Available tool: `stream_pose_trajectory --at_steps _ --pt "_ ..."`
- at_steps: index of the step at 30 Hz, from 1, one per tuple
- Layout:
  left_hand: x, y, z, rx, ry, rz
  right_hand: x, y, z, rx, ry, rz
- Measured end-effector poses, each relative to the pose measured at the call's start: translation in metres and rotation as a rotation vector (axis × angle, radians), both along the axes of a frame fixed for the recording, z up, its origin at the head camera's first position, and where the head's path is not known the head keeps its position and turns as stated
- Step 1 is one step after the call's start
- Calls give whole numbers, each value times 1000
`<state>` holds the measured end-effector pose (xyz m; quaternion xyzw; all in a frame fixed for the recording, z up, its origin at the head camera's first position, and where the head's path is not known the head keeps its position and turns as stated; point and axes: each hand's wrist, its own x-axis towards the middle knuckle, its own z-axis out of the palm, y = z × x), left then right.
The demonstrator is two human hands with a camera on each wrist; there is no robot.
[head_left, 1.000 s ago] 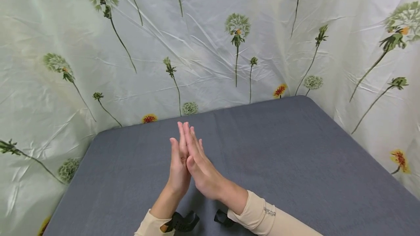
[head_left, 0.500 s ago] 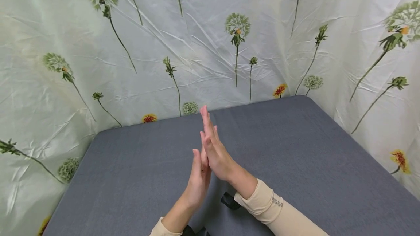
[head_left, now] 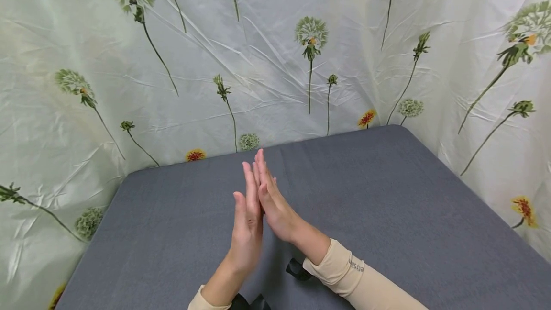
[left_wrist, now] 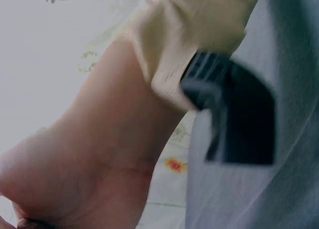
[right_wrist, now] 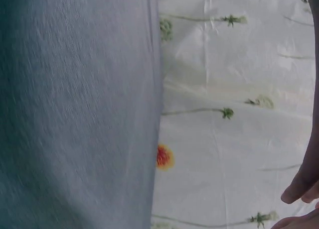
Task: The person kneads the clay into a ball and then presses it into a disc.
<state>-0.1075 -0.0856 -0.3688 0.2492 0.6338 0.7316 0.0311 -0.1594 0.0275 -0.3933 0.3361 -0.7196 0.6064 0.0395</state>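
Observation:
Both hands are raised above the grey table, palms turned toward each other, with nothing visible held between them. My left hand [head_left: 247, 240] points upward with straight fingers, its thumb standing apart. My right hand [head_left: 280, 216] leans left against it, fingers straight, and the fingers meet or nearly meet near the top. A gap shows between the wrists. In the left wrist view a bare wrist [left_wrist: 117, 124] and a beige cuff [left_wrist: 169, 45] fill much of the picture. Dark fingertips [right_wrist: 296, 189] appear at the lower right of the right wrist view.
A grey cloth-covered table [head_left: 379, 204] stretches below the hands. Behind and beside it hangs a white curtain [head_left: 267, 51] printed with dandelions. Black devices sit at the wrists, one [head_left: 298, 269] by the right cuff, another [head_left: 250, 302] by the left.
The joined hands first shift right, the right hand sliding higher along the left. Now they are back somewhat to the left, with the fingertips closer to level.

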Motion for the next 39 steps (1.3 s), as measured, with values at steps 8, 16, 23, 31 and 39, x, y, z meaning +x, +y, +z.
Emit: stream_pose_trajectory --at_steps 8,16,23,31,39 --pt "-11 -17 3 26 42 110 18 -12 -2 89 -34 78" --pt "-24 -29 1 16 48 172 32 -21 -4 148 10 131" --pt "-29 -26 -5 28 -6 154 36 -21 -2 110 24 102" --pt "-28 -16 -13 36 -67 85 31 -16 1 32 65 54" --pt "-25 -8 -18 23 -49 78 29 -12 7 37 110 23"
